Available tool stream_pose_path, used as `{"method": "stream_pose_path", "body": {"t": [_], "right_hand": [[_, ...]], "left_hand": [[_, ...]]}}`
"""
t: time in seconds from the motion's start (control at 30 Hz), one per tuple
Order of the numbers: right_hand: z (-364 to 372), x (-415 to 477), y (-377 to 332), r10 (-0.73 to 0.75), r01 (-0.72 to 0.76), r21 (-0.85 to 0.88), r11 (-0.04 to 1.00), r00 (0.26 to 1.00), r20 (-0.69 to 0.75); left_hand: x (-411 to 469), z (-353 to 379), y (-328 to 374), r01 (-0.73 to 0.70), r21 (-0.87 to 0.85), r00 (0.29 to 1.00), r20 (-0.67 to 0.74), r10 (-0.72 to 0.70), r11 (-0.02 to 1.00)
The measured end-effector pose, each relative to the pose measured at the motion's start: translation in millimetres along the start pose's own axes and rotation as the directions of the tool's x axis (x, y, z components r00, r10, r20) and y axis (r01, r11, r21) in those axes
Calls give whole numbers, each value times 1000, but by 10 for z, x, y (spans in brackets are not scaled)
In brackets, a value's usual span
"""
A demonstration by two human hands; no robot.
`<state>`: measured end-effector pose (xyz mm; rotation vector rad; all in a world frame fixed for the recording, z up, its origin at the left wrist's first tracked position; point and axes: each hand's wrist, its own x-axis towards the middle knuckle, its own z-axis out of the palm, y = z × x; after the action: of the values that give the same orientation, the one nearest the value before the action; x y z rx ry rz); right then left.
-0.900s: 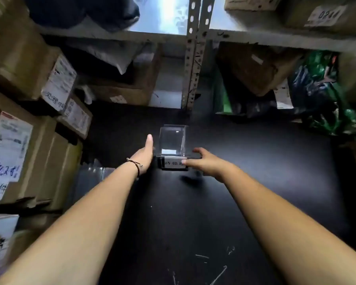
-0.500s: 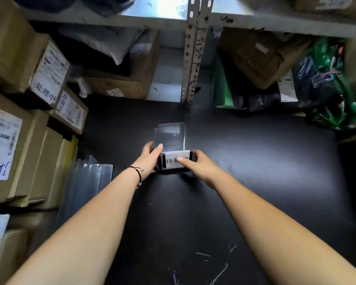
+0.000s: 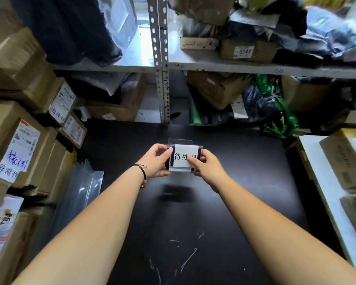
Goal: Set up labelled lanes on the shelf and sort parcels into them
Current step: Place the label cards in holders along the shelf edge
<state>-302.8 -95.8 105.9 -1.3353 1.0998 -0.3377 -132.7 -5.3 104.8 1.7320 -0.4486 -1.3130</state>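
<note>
Black shelf [image 3: 245,182], label stand [image 3: 184,159] between left hand [image 3: 155,162], right hand [image 3: 208,168] (both pinching)

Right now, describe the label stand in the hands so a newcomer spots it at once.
Find the black shelf board flanked by cardboard boxes. Over its middle, the left hand and right hand pinch a small clear stand by its sides. Unlike the bare clear sheets at the board's left edge, it carries a white card printed 待处理.

The single head-worn camera looks forward and down, close over the black shelf surface [image 3: 224,202] toward the racks behind.
</note>
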Motion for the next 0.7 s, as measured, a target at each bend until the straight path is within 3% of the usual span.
{"method": "stream_pose_path", "body": {"t": [0.23,0.4,0.57,0.7], "right_hand": [[-1141,-809,-573,-208,206,-41,978,976,-58],[-1901,-1410,-1020,-250,254,17,967,961,-119],[-2443,-1888,-1476,-429,432,-32,901,878,-212],[-2691,-2088,-1637,-471,475,-46,879,850,-235]], "left_hand": [[-812,1025,644,-220,-116,973,38,226,969],[-1444,1654,1100,-401,-132,915,-2,404,907],[-1927,2022,1495,-481,-138,874,2,486,866],[-2088,2192,1664,-518,-133,849,37,527,845]]}}
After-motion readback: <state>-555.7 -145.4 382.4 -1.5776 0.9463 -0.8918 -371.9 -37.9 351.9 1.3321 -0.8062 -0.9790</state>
